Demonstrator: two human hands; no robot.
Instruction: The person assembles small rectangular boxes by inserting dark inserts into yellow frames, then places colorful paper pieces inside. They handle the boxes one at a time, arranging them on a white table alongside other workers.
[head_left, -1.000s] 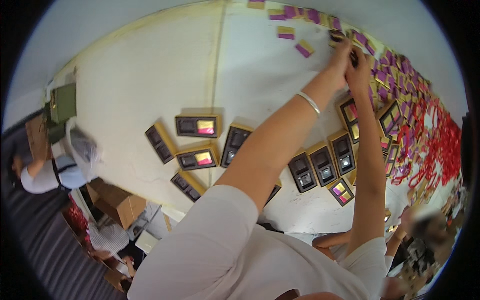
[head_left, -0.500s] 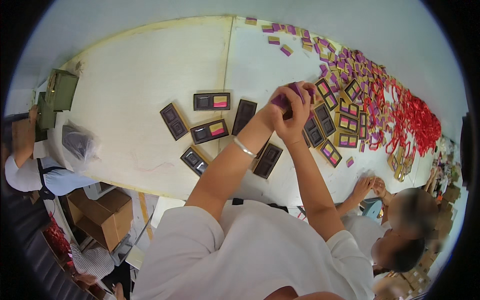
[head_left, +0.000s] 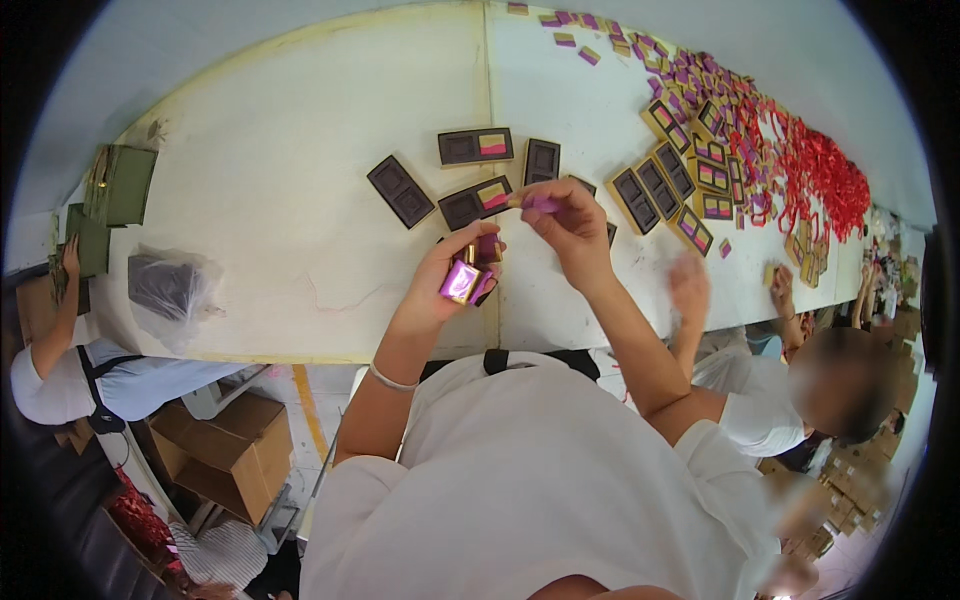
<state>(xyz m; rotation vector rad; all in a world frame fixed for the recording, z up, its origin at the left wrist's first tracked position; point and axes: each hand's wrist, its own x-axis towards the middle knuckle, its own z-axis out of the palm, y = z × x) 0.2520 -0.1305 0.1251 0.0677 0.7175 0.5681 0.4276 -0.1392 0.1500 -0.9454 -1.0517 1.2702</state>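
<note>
My left hand is cupped round several small purple-and-gold boxes, held above the white table's front half. Between the fingertips of my right hand is one small purple-and-gold box. That hand is over the right end of a black two-compartment tray, where a pink-and-gold piece lies in one compartment. Behind it, another black tray has a similar piece on its right side. An unfilled black tray lies tilted to the left. My right hand and arm partly hide further trays.
More black trays, many with pieces in them, cluster at the right. Beyond them spread loose purple-and-gold boxes and a heap of red ribbons. A co-worker's blurred hand is close to my right forearm. A bagged dark object sits far left.
My hands, together over the trays before, have parted. My left hand has moved left and nearer with the boxes; my right now pinches one box near the tray. The head view has shifted.
</note>
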